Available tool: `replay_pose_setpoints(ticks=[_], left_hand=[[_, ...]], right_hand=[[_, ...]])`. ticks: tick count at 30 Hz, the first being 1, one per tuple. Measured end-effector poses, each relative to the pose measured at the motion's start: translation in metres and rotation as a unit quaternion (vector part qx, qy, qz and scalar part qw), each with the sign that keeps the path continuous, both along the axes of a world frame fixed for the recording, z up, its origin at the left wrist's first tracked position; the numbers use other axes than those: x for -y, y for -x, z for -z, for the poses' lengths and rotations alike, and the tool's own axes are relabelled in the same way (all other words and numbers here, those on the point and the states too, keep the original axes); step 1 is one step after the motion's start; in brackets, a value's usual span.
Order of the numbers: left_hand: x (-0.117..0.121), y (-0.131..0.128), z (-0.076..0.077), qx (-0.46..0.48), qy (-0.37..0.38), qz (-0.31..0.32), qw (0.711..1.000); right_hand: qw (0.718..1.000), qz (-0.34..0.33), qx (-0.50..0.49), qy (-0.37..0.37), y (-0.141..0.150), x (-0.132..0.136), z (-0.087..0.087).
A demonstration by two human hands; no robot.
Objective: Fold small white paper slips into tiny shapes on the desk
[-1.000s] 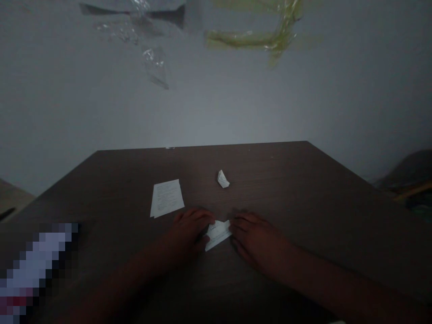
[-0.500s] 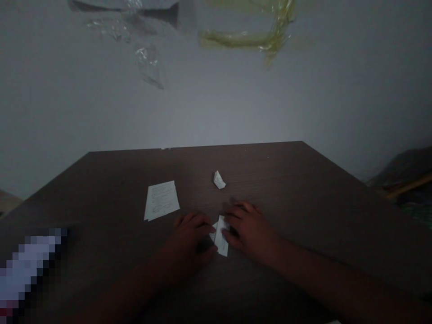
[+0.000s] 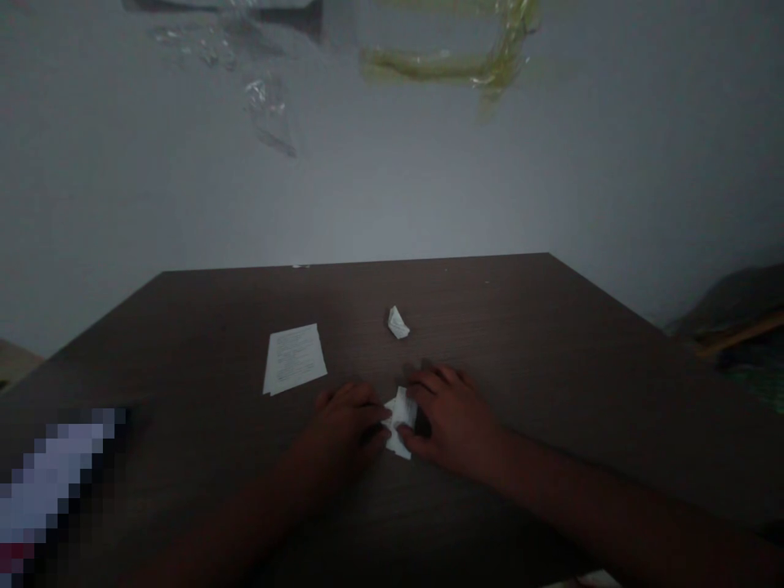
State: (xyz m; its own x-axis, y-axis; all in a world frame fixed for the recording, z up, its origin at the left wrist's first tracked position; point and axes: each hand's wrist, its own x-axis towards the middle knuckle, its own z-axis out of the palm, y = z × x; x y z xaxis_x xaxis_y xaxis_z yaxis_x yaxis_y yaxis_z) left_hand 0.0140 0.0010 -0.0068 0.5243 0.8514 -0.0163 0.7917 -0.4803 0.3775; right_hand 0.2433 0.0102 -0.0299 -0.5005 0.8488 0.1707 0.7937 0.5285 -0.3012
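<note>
A small folded sheet of white paper (image 3: 400, 418) lies on the table between my two hands, with a raised flap on its right part. My right hand (image 3: 450, 412) has its thumb and fingertips closed on that flap. At the paper's left edge, the thumb and index finger of my left hand (image 3: 349, 425) pinch it, the other fingers curled. A crumpled bit of white paper (image 3: 398, 323) sits farther back. To the left of my hands is a stack of printed paper sheets (image 3: 296, 359), slightly fanned.
The brown table (image 3: 527, 327) backs onto a pale wall (image 3: 392, 180) with yellow tape (image 3: 429, 67) and clear tape on it. A blurred-out flat object (image 3: 58, 482) lies at the left front. Something white (image 3: 588, 580) shows at the bottom right edge.
My right thumb has moved left over the paper, and its right part is now lifted and bent. My left thumb has drawn up closer to its index finger.
</note>
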Motion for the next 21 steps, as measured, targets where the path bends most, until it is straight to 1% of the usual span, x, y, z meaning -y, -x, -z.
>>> replay_pose_setpoints(ticks=[5,8,12,15,18,21], left_hand=[[0.0,0.0,0.002,0.0,-0.003,-0.002,1.0],[0.0,0.001,0.004,0.007,0.002,-0.002,1.0],[0.0,0.003,0.01,0.015,0.003,-0.006,1.0],[0.0,0.005,0.014,0.023,-0.005,-0.003,1.0],[-0.001,0.006,0.014,0.026,0.01,-0.009,1.0],[-0.002,0.006,0.012,0.028,0.027,-0.006,0.999]], right_hand=[[0.999,-0.003,0.008,0.035,0.005,0.008,-0.006],[0.999,-0.003,0.008,0.04,0.005,0.01,-0.007],[0.999,-0.018,-0.03,0.032,-0.004,0.002,-0.003],[0.998,-0.007,-0.062,0.013,-0.009,-0.005,0.003],[0.998,0.001,-0.067,-0.004,-0.007,-0.009,0.007],[0.998,0.005,-0.062,-0.004,-0.003,-0.011,0.008]])
